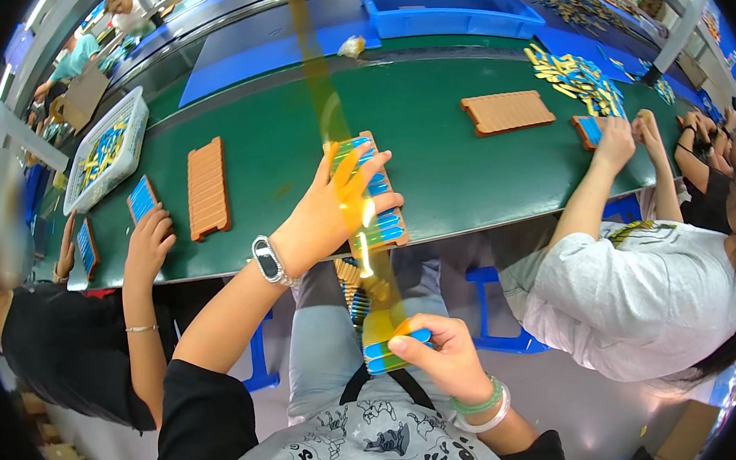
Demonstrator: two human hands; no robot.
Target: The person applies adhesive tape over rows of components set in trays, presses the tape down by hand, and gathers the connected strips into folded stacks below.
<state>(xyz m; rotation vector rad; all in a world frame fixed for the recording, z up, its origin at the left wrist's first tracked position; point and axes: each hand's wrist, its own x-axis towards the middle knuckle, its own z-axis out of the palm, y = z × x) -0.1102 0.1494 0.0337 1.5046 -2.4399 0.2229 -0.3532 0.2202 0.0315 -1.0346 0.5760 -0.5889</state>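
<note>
Reaching forward with the left hand [326, 218], wrist bearing a watch, fingers [363, 178] spread open and pressing down on a brown grooved tray [379, 205] partly filled with blue and yellow strips, lying at the near edge of the green desk [443, 149]. Holding the right hand [440, 352] low over the lap, fingers curled closed around a small stack of blue and yellow strips [384, 352], a green bangle at the wrist. Lying further off on the desk: two empty brown trays [207, 187] [507, 111], a loose pile of strips [579, 78], a white basket [106, 153]. Sitting beyond, a blue bin [446, 7]. Working alongside on both sides, other people with their own hands on small trays.
</note>
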